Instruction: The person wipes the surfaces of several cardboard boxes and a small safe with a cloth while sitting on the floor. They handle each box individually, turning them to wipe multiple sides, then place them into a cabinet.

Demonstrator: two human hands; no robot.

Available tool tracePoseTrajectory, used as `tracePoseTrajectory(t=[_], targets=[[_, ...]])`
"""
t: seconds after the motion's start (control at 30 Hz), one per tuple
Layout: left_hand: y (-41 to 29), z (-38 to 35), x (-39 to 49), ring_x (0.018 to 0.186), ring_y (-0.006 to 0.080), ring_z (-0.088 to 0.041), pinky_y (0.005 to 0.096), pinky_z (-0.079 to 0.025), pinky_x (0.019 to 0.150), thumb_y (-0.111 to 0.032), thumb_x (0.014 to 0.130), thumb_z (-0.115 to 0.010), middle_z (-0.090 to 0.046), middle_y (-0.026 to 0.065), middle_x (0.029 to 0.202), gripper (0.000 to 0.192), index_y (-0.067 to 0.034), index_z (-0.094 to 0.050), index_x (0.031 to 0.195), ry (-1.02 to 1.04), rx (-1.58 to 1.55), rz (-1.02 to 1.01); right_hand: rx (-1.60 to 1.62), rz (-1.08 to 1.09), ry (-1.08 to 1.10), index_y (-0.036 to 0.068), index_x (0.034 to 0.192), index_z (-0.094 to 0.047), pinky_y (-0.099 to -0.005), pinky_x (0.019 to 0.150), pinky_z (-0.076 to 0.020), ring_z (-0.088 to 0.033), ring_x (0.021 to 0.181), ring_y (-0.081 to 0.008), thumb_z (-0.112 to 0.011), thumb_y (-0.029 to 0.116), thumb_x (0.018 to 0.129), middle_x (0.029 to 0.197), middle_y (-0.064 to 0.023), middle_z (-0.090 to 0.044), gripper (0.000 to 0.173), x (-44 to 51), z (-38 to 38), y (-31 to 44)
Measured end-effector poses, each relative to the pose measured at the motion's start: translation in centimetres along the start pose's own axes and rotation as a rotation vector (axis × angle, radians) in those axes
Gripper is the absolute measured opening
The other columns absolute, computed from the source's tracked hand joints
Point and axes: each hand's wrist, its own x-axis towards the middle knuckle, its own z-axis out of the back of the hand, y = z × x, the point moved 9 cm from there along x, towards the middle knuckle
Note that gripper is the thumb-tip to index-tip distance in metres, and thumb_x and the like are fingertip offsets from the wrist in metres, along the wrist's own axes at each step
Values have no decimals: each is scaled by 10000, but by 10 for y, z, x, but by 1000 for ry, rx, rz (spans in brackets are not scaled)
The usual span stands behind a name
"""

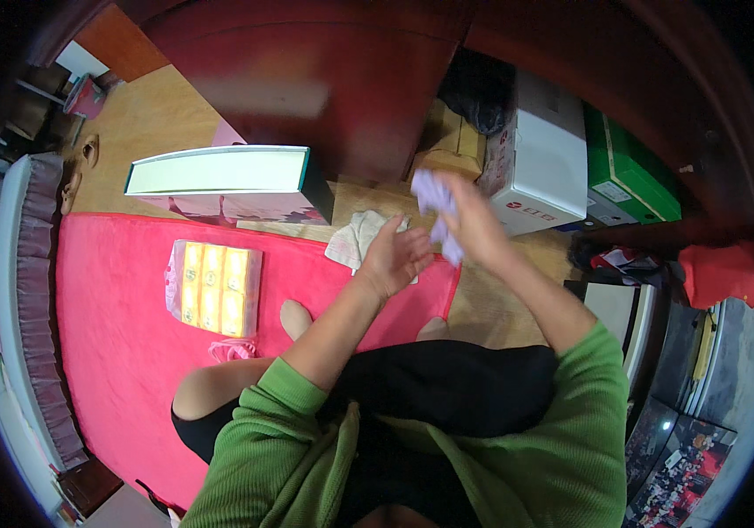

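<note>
A crumpled lilac cloth [441, 228] hangs from my right hand [476, 221], which grips it in front of the low cabinet space. Close by on its left is my left hand [395, 259], fingers apart and palm turned towards the cloth, holding nothing. Partly hidden behind that hand, a whitish cloth [352, 241] lies across the edge of the pink mat [126, 290]. Left of it, a large box with a pale inside face [218, 173] and a pink printed side stands at the mat's far edge.
On the mat lie a clear-wrapped pack of yellow packets [218, 287] and a coiled pink cord [232, 350]. White [542, 165] and green [641, 165] boxes and a brown carton [453, 145] fill the cabinet space. A bed with a ruffled skirt [47, 297] borders the left.
</note>
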Motion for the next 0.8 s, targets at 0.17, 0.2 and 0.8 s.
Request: tracePoseTrajectory(t=[0.17, 0.2, 0.8], targets=[[-20, 13, 0, 1070, 249, -541, 386, -459, 970, -369, 958, -530, -594, 98, 1177, 423, -28, -586, 1203, -132, 135, -143, -470, -21, -283, 17, 1244, -573, -422, 1003, -433, -483, 1254, -386, -611, 82, 816, 1293, -231, -546, 434, 110, 12, -40], [-17, 15, -2, 1069, 245, -543, 381, -459, 970, -345, 958, -525, -597, 93, 1176, 407, -29, -585, 1206, -157, 162, -134, -473, -69, -260, 13, 1255, -571, -415, 1025, -420, -471, 1273, -386, -614, 92, 813, 1320, -235, -535, 452, 119, -2, -57], [-13, 74, 5, 954, 210, -581, 348, -510, 861, -144, 921, -527, -623, 85, 1024, 248, -20, -614, 1116, -284, 123, -194, -479, 47, -464, 38, 1137, -663, -452, 1018, -416, -514, 1161, -392, -595, 47, 793, 1247, -178, -593, 351, 110, -34, -91]])
